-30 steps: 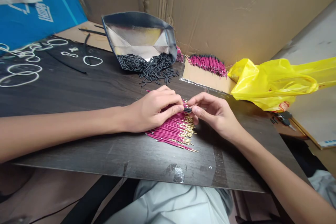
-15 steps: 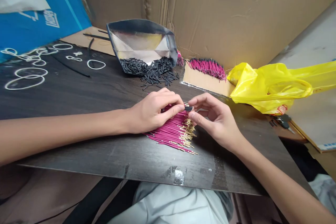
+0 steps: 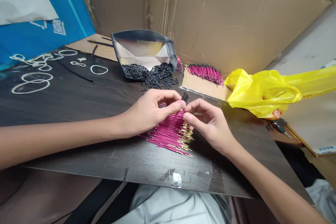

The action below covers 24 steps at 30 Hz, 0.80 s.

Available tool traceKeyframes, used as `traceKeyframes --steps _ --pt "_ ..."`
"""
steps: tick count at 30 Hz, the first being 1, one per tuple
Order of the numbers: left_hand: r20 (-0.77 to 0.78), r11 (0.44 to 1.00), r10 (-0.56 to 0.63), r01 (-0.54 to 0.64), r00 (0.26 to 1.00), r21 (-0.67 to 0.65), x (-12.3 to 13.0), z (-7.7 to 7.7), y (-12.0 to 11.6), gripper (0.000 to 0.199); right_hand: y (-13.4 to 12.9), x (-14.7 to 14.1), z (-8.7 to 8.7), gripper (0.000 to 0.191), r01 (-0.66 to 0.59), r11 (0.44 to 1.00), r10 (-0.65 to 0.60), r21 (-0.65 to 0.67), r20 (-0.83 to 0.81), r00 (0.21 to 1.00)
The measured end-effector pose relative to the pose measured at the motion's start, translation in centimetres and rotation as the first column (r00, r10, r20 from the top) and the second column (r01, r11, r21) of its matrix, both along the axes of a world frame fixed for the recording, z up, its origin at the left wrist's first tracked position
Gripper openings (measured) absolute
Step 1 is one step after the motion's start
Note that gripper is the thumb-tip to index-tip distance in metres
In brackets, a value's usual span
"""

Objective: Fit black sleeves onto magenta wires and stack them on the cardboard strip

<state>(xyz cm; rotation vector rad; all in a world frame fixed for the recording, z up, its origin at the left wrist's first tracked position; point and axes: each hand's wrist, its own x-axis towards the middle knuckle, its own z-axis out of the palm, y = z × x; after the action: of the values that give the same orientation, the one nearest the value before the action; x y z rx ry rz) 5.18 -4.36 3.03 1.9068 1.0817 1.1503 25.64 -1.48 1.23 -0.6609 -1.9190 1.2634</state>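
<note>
My left hand (image 3: 154,112) pinches several short black tubes (image 3: 185,97) between thumb and forefinger, their ends sticking up past the fingertips. Right against it, my right hand (image 3: 206,117) has thumb and forefinger brought together on what appears to be a pink wire, which slants down toward the pile; its tip is hidden by the fingers. Beneath both hands a layer of pink wires (image 3: 164,131) with gold-coloured ends pointing right lies on the dark table (image 3: 110,150). My left hand covers part of that layer.
Behind the hands, an open bag (image 3: 144,43) spills black tube pieces (image 3: 157,75). Pink wires with black ends (image 3: 206,73) lie on cardboard (image 3: 199,87). A yellow plastic bag (image 3: 262,91) is at right, with keys (image 3: 280,126) nearby. White rubber bands (image 3: 31,85) lie at left.
The black tubes have turned from lying level to pointing upward in my left fingers. My right fingertips have shifted slightly left, close against the left thumb. The view has tilted a little.
</note>
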Motion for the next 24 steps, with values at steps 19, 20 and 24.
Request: traceKeyframes --steps 19,20,24 --pt "0.114 0.990 0.122 -0.113 0.986 -0.078 0.5 -1.0 -0.1 0.018 -0.9 -0.9 0.5 0.016 0.111 0.949 -0.188 0.295 0.249 0.950" --pt "0.110 0.989 0.133 -0.125 0.985 -0.076 0.4 -1.0 -0.1 0.018 -0.9 -1.0 0.5 0.015 0.123 0.933 -0.216 0.338 0.254 0.943" --pt "0.091 0.986 0.164 -0.160 0.982 -0.051 0.4 -1.0 -0.3 0.019 -1.1 -1.2 0.5 0.011 0.148 0.855 -0.306 0.497 0.252 0.918"
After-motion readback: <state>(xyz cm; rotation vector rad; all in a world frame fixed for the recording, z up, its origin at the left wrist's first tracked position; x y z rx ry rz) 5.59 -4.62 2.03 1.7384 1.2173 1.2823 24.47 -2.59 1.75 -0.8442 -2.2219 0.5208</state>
